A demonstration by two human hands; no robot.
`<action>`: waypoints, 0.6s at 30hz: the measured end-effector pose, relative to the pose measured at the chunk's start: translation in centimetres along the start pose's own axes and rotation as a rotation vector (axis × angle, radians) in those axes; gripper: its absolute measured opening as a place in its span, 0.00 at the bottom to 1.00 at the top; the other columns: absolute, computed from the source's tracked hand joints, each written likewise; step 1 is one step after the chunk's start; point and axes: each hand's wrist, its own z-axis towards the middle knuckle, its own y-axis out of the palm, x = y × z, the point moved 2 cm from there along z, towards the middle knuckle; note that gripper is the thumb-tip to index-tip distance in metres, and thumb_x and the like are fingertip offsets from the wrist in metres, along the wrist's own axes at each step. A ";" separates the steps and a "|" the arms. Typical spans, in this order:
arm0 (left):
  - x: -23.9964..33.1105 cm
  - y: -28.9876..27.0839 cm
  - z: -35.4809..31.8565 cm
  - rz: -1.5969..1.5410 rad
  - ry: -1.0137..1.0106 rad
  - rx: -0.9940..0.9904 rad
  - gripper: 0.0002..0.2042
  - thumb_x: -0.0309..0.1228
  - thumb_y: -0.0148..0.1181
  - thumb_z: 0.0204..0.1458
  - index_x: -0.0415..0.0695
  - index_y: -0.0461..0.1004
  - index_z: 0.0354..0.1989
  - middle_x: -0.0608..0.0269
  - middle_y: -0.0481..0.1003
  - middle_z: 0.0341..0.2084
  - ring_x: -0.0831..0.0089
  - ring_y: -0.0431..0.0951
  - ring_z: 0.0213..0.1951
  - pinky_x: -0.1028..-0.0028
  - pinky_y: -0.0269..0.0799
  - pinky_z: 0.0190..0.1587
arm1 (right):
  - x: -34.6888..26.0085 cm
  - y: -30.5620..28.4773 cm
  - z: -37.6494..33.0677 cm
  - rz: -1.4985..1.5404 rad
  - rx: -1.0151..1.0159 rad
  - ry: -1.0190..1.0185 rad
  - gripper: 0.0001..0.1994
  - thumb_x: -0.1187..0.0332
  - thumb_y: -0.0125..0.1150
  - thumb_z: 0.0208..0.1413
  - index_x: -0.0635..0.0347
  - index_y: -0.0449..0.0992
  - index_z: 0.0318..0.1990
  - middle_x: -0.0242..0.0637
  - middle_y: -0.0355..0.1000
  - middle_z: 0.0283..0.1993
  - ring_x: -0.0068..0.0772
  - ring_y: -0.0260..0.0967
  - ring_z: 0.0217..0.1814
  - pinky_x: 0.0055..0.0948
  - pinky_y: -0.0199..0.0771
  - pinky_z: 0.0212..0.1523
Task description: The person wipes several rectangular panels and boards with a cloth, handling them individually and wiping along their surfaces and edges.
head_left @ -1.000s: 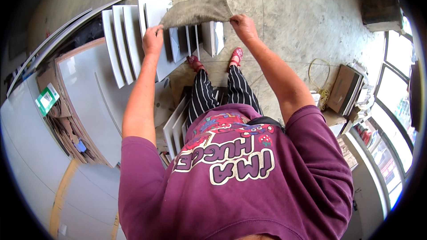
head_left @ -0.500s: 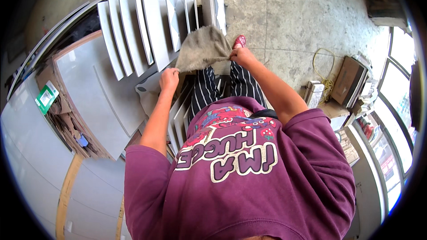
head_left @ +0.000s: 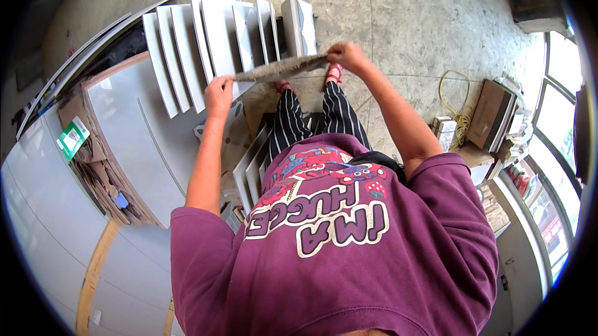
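A greyish-brown cloth [head_left: 280,69] is stretched between my two hands in front of my legs, seen nearly edge-on as a narrow strip. My left hand [head_left: 219,94] pinches its left end, and my right hand [head_left: 349,57] grips its right end a little farther out. Both arms reach forward, held apart. Beyond the cloth stands a row of upright grey-white tile panels [head_left: 219,37], partly behind it and my left hand. More thin panels [head_left: 249,168] lean beside my left leg, partly hidden by my shirt.
Large flat grey slabs [head_left: 134,118] with torn cardboard edges lie on the left, bearing a green-and-white packet [head_left: 73,138]. At the right are cardboard boxes [head_left: 489,115] and a coiled yellow cord [head_left: 462,108]. Concrete floor [head_left: 411,18] stretches ahead.
The cloth has swung from a hanging, spread sheet to a taut, narrow strip. Both hands have risen and moved farther out, the left one also shifting left, the right one slightly right.
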 end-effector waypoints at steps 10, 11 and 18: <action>3.5 -2.5 10.2 0.050 0.168 0.267 0.07 0.28 0.55 0.45 0.49 0.77 0.32 0.61 0.71 0.26 0.64 0.72 0.29 0.70 0.68 0.33 | -4.7 -1.6 5.4 0.184 0.455 -0.114 0.09 0.66 0.60 0.43 0.57 0.77 0.33 0.41 0.73 0.31 0.38 0.72 0.33 0.27 0.70 0.35; 3.1 -2.3 10.7 0.068 0.171 0.279 0.07 0.28 0.55 0.45 0.49 0.77 0.32 0.61 0.71 0.27 0.63 0.72 0.29 0.69 0.68 0.34 | -4.7 -0.9 6.0 0.158 0.488 -0.140 0.09 0.66 0.60 0.43 0.56 0.77 0.33 0.41 0.73 0.32 0.38 0.71 0.34 0.27 0.70 0.36; -2.0 1.2 10.7 0.243 0.018 0.150 0.07 0.31 0.54 0.45 0.52 0.77 0.32 0.60 0.71 0.29 0.60 0.72 0.34 0.67 0.68 0.37 | -3.5 4.3 8.2 0.028 0.380 -0.095 0.07 0.66 0.58 0.43 0.52 0.77 0.32 0.41 0.71 0.35 0.44 0.68 0.39 0.34 0.69 0.40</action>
